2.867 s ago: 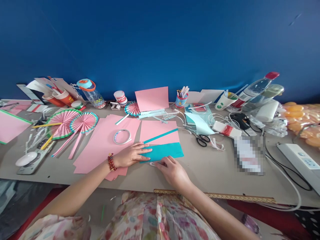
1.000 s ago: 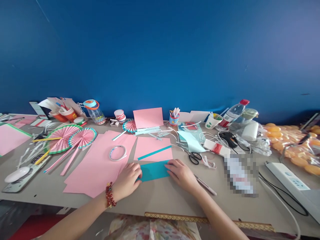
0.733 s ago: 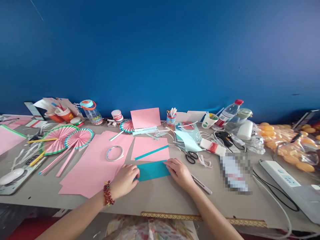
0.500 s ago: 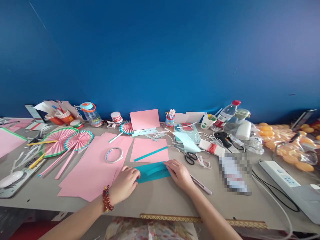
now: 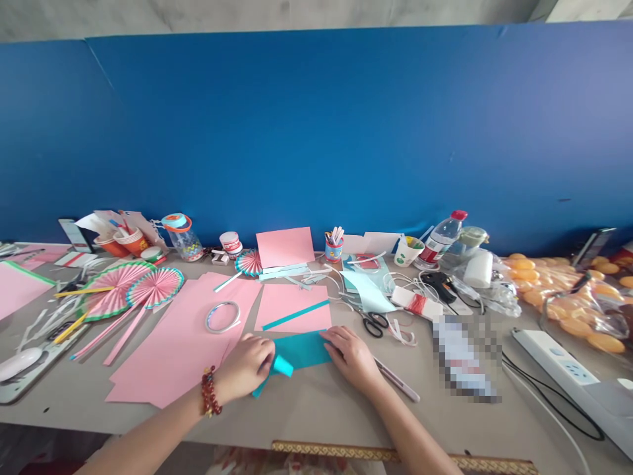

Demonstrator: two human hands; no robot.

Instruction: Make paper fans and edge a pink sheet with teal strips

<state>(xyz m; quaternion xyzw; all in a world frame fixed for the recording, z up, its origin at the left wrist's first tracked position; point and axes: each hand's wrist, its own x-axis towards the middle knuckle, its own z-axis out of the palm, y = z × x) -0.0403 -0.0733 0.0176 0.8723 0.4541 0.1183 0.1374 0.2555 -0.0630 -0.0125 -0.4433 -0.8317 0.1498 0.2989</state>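
My left hand [image 5: 248, 367], closed, pinches a teal paper strip [image 5: 282, 365] that curls up beside its fingers. That strip lies over the left part of a flat teal paper sheet [image 5: 309, 349] on the table. On the sheet's right end my right hand [image 5: 350, 353] rests with its fingers stretched out flat. Just behind the sheet is a pink paper piece [image 5: 291, 297] with a teal strip [image 5: 297, 315] lying slantwise across it. To the right of my right hand lies a utility knife [image 5: 398, 380]. Fingertips of my left hand are partly hidden.
Pink sheets [image 5: 168, 349] with a tape roll [image 5: 222, 317] on them lie at left, beside pleated paper fans [image 5: 155, 287]. Black scissors [image 5: 374, 324], a hot glue gun [image 5: 439, 285], a bottle [image 5: 442, 239] and a power strip [image 5: 564, 366] are at right. A blue wall [image 5: 316, 132] stands behind.
My left hand has drawn the teal strip's left end toward me, and the strip now curls up off the sheet. My right hand stays on the sheet. The camera has tilted up.
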